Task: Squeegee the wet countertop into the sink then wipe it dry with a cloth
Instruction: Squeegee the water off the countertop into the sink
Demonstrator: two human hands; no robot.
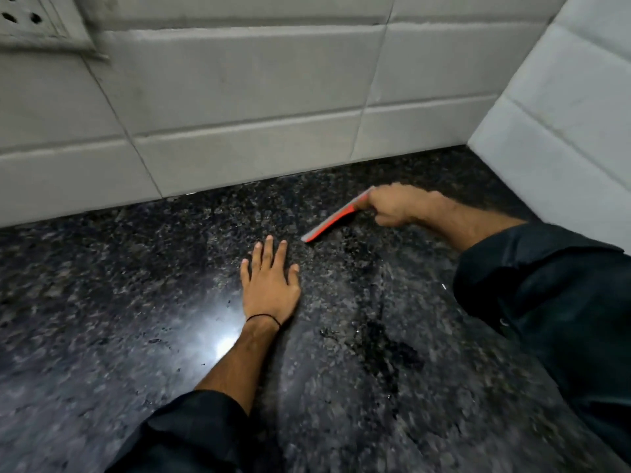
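A dark speckled granite countertop [119,302] fills the lower part of the view, with wet streaks and dark patches of water right of centre. My right hand [396,204] grips an orange squeegee [333,220] near the back wall, its blade edge slanting down onto the stone. My left hand [269,285] rests flat on the counter with straight fingers, just left of the squeegee's lower tip. No sink and no cloth are in view.
White tiled walls [239,97] meet in a corner at the back right. A white socket plate [30,18] sits on the wall at the top left. A bright light glare lies on the counter beside my left wrist.
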